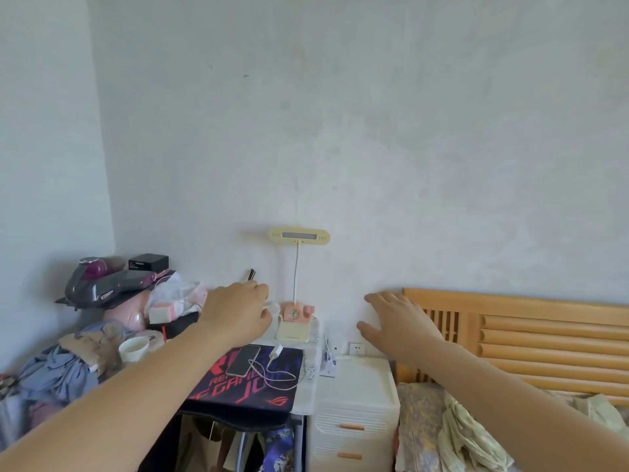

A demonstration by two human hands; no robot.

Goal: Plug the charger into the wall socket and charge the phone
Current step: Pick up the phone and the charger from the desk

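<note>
The phone [243,360] lay face down on a dark gaming mat [245,386] on the surface, its white cable looped beside it to the charger [276,351]. The wall socket [356,349] sat low on the wall above a white drawer unit [354,403]. The left hand [238,315] hovered over the mat by a pink-based lamp [294,321], fingers curled; whether they held anything could not be told. The right hand [398,321] hung spread wide near a wooden headboard [531,335]. Clutter [112,301] crowded the left.
</note>
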